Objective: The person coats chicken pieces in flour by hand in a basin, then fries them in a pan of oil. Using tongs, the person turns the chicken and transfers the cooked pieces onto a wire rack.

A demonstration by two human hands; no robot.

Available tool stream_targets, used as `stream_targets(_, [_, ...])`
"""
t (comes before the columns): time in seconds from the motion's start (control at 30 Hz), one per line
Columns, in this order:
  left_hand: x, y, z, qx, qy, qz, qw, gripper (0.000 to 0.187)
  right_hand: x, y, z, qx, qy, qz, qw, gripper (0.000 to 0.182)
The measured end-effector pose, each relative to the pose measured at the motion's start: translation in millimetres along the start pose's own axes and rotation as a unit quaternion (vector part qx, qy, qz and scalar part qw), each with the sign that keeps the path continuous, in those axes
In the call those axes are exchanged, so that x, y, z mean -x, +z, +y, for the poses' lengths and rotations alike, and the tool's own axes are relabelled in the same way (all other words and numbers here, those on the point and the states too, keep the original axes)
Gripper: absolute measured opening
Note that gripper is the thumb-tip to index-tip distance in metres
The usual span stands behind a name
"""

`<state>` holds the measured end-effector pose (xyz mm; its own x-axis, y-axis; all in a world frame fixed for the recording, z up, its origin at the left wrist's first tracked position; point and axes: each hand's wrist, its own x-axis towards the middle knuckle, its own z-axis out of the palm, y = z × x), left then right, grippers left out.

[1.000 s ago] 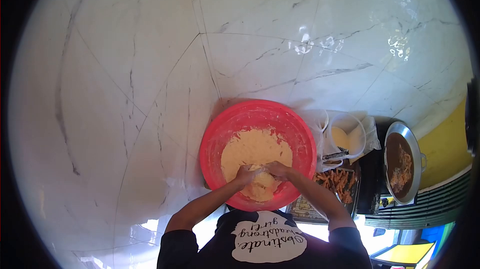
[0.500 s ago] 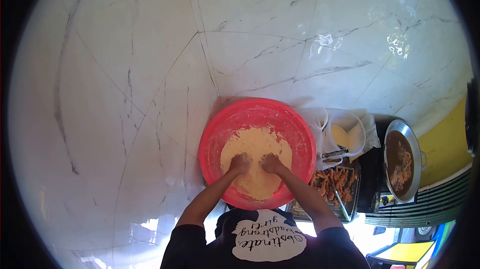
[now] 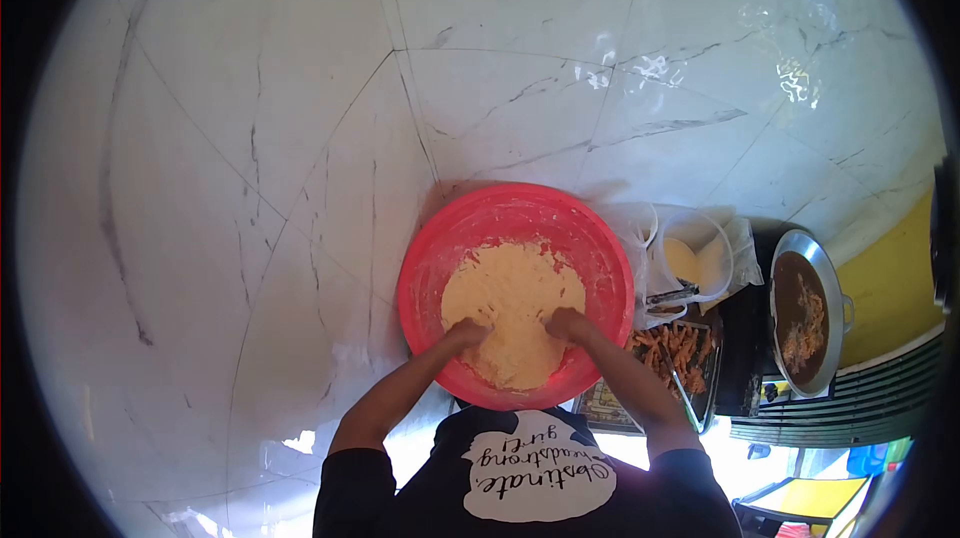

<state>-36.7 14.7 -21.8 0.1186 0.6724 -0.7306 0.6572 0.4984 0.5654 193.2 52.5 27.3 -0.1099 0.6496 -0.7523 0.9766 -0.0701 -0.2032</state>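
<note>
A large red basin [image 3: 415, 273] holds pale yellow flour [image 3: 515, 288], heaped around its middle. My left hand [image 3: 468, 333] is at the left side of the flour, its fingers sunk in or hidden by it. On the right side of the same flour is my right hand [image 3: 566, 325], its fingers likewise partly buried. Whether either hand grips a portion of flour cannot be made out. The two hands are apart, with flour between them.
Right of the basin stand a clear plastic container [image 3: 725, 258] with pale contents and a tray of fried pieces [image 3: 680, 353] with tongs. Farther right, a metal pan [image 3: 833, 303] holds brown oil and frying food. A tiled wall [image 3: 300, 138] rises behind.
Both hands have moved apart and slightly toward my body within the flour. The view has shifted a little, too.
</note>
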Motion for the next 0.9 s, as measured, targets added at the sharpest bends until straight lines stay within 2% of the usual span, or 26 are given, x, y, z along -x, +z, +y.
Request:
stream_targets(0.03, [2.4, 6.7, 5.2, 0.006, -0.121, -0.010, 0.993, 0.046, -10.9, 13.3, 1.1, 0.000, -0.001, 0.001, 1.000, 0.046])
stream_targets(0.07, [5.8, 15.7, 9.0, 0.005, -0.121, -0.010, 0.993, 0.046, -18.7, 32.7, 1.6, -0.157, 0.007, -0.087, 0.984, 0.046])
stream_targets(0.1, [7.4, 21.3, 18.7, 0.157, -0.117, -0.086, 0.977, 0.048, -27.3, 38.3, -0.2, -0.308, 0.012, -0.168, 0.936, 0.046])
stream_targets(0.13, [7.6, 29.3, 22.5, 0.303, -0.112, -0.161, 0.933, 0.050, -22.4, 34.2, -10.3, -0.308, 0.011, -0.166, 0.937, 0.046])
stream_targets(0.17, [1.3, 41.4, 20.8, 0.303, -0.113, -0.162, 0.932, 0.050, -16.0, 33.5, -19.3, -0.372, 0.002, -0.233, 0.899, 0.046])
stream_targets(0.2, [-14.4, 52.1, 16.4, 0.351, -0.095, -0.123, 0.923, 0.049, -6.4, 28.5, -26.2, -0.432, -0.007, -0.295, 0.852, 0.047])
stream_targets(0.23, [-14.1, 53.6, 17.8, 0.397, -0.077, -0.084, 0.911, 0.047, 1.3, 26.8, -27.4, -0.433, -0.007, -0.296, 0.851, 0.047])
stream_targets(0.27, [-14.2, 52.0, 18.9, 0.397, -0.075, -0.083, 0.911, 0.047, 7.9, 21.0, -27.5, -0.475, -0.020, -0.258, 0.841, 0.042])
stream_targets(0.3, [3.0, 44.4, 29.9, 0.345, -0.016, -0.006, 0.939, 0.047, 12.4, 17.0, -26.6, -0.516, -0.032, -0.219, 0.828, 0.037])
stream_targets(0.33, [21.7, 40.6, 36.3, 0.289, 0.039, 0.068, 0.954, 0.048, 16.5, 16.3, -22.9, -0.517, -0.029, -0.222, 0.826, 0.037])
stream_targets(0.37, [33.2, 34.9, 42.6, 0.288, 0.039, 0.068, 0.954, 0.048, 17.8, 8.7, -17.8, -0.479, -0.066, -0.178, 0.857, 0.036])
stream_targets(0.4, [41.3, 27.6, 49.3, 0.293, 0.102, 0.097, 0.946, 0.043, 16.4, 1.2, -12.9, -0.437, -0.105, -0.132, 0.883, 0.039])
stream_targets(0.43, [46.5, 23.9, 49.9, 0.296, 0.160, 0.123, 0.934, 0.040, 13.3, 2.7, -7.7, -0.438, -0.105, -0.133, 0.883, 0.039])
stream_targets(0.5, [37.5, 21.0, 43.0, 0.271, 0.185, 0.123, 0.936, 0.035, 13.5, 4.5, -3.5, -0.473, -0.267, -0.028, 0.839, 0.029])
stream_targets(0.53, [31.6, 20.4, 40.1, 0.245, 0.214, 0.123, 0.938, 0.032, 17.8, 1.7, -3.1, -0.473, -0.264, -0.030, 0.840, 0.029])
stream_targets(0.6, [25.2, 21.6, 34.4, 0.230, 0.235, 0.120, 0.937, 0.031, 26.3, -6.5, -1.8, -0.321, -0.344, 0.043, 0.881, 0.038])
stream_targets(0.63, [24.8, 22.3, 32.3, 0.213, 0.257, 0.119, 0.935, 0.030, 25.6, -4.3, -2.3, -0.323, -0.342, 0.040, 0.882, 0.038])
stream_targets(0.7, [27.5, 23.8, 35.3, 0.252, 0.249, 0.096, 0.930, 0.029, 27.5, -6.2, -6.7, -0.158, -0.295, 0.101, 0.937, 0.036])
stream_targets(0.83, [54.2, 12.3, 51.7, 0.320, 0.259, 0.050, 0.910, 0.029, 44.1, -15.2, -13.3, -0.137, -0.284, 0.112, 0.942, 0.034])
stream_targets(0.9, [53.0, 3.3, 53.2, 0.288, 0.261, 0.067, 0.919, 0.030, 46.7, -21.2, -14.6, -0.189, -0.230, 0.071, 0.952, 0.035])
